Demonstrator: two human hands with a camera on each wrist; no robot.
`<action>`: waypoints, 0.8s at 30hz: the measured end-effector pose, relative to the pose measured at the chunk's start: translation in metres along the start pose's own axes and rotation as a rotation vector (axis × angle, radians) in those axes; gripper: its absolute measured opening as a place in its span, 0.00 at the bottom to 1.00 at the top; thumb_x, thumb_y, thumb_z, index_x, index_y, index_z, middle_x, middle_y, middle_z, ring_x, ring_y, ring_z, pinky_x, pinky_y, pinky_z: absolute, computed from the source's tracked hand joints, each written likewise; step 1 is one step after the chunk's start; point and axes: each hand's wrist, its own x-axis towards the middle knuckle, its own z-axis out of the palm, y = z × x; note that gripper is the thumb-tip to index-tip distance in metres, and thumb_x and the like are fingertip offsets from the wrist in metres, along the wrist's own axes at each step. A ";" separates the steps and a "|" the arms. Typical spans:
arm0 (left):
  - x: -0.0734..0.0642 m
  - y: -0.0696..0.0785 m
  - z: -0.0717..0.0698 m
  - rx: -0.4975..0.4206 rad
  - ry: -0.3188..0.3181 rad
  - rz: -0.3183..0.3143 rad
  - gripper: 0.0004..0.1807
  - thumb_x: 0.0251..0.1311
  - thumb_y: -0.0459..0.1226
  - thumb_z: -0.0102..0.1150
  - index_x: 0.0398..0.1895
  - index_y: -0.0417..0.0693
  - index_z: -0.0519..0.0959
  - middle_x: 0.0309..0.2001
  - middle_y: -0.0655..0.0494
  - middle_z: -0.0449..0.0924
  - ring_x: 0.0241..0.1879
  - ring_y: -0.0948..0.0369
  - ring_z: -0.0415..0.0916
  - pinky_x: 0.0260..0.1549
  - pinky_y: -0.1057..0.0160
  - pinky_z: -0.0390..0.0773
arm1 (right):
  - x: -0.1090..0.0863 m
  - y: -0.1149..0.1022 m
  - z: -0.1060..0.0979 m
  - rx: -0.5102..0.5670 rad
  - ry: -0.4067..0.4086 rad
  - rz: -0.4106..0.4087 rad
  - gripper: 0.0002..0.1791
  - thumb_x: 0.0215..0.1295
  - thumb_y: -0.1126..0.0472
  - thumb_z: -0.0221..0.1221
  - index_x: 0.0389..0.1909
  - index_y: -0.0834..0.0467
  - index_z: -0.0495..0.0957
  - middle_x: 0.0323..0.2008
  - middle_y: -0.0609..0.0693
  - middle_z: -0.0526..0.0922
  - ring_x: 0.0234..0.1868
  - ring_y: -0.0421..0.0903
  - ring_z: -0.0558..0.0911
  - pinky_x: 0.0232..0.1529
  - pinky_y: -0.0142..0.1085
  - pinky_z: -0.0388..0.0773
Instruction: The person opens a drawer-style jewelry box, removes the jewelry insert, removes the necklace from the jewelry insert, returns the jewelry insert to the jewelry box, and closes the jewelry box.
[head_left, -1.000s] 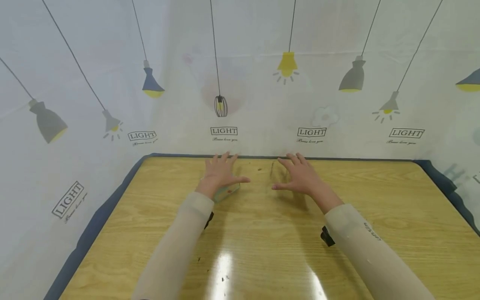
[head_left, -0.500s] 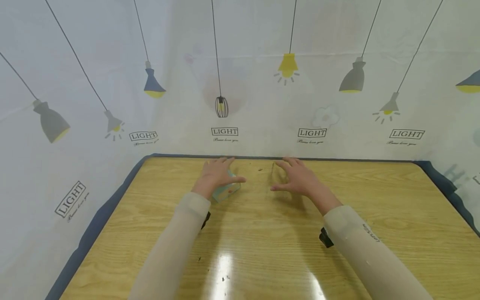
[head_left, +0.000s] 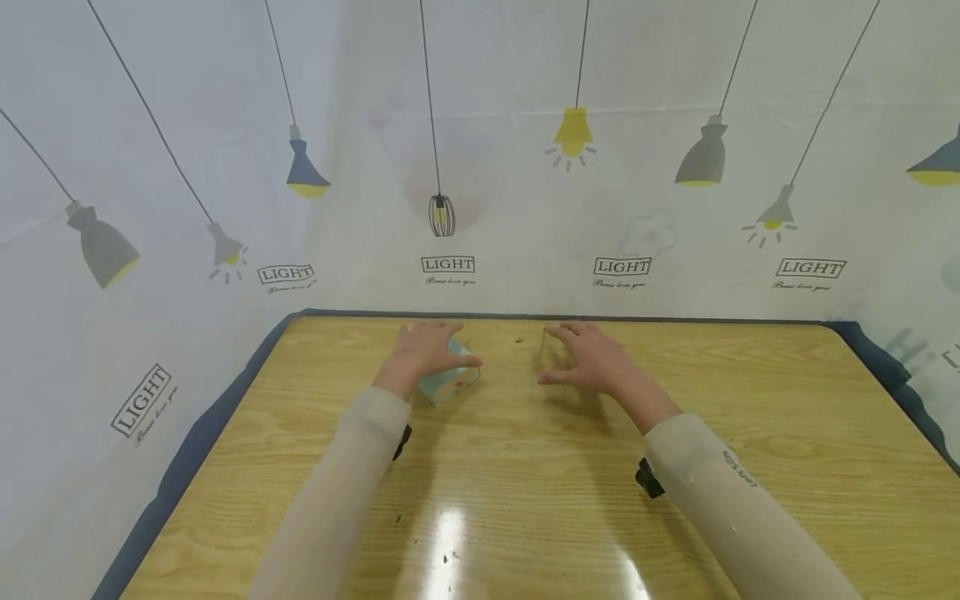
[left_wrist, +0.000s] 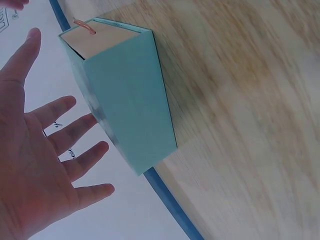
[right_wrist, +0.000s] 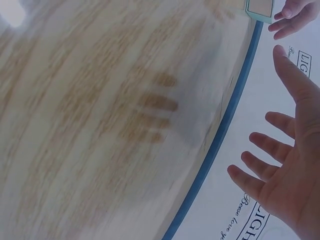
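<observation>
A light teal box stands on the table near the back, left of the middle. In the left wrist view the box shows a cream end with a small orange-pink ribbon tab. My left hand hovers over and beside it, partly hiding it in the head view. That left hand has its fingers spread and relaxed, fingertips overlapping the box's side in the left wrist view. My right hand is held over the table to the right, thumb and fingers apart, with nothing in it.
The glossy wood-grain table has a dark blue edge along its back. Behind it hangs a white cloth printed with lamps. Small dark specks lie near the front. A black wrist device sits under the right sleeve.
My left hand has shifted left and slightly toward me, uncovering more of the box. My right hand has moved only a little, slightly lower and left. The box stays in place.
</observation>
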 end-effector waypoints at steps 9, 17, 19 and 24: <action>-0.005 -0.001 -0.005 0.010 -0.018 -0.009 0.47 0.59 0.69 0.54 0.77 0.58 0.60 0.77 0.51 0.59 0.75 0.42 0.56 0.75 0.32 0.47 | -0.002 -0.005 0.000 -0.015 -0.009 -0.019 0.46 0.57 0.34 0.66 0.70 0.58 0.69 0.71 0.63 0.67 0.70 0.65 0.68 0.67 0.62 0.69; -0.002 -0.011 -0.002 -0.003 -0.013 -0.004 0.47 0.60 0.67 0.55 0.77 0.57 0.59 0.76 0.50 0.62 0.72 0.46 0.64 0.72 0.41 0.64 | -0.005 -0.010 -0.001 -0.008 -0.027 -0.028 0.44 0.57 0.35 0.66 0.69 0.57 0.70 0.70 0.61 0.69 0.69 0.63 0.69 0.67 0.60 0.70; -0.002 -0.014 -0.001 -0.001 -0.014 -0.006 0.47 0.60 0.67 0.55 0.77 0.57 0.59 0.75 0.50 0.63 0.71 0.46 0.66 0.68 0.44 0.69 | -0.005 -0.010 -0.001 -0.011 -0.033 -0.030 0.43 0.58 0.35 0.66 0.68 0.57 0.70 0.70 0.61 0.69 0.69 0.62 0.69 0.67 0.60 0.71; -0.003 -0.019 -0.001 -0.051 -0.034 -0.027 0.46 0.61 0.65 0.57 0.78 0.57 0.58 0.75 0.49 0.63 0.72 0.46 0.64 0.68 0.44 0.70 | -0.006 -0.012 -0.001 -0.012 -0.040 -0.031 0.42 0.59 0.36 0.65 0.68 0.57 0.71 0.69 0.61 0.70 0.69 0.62 0.70 0.67 0.59 0.71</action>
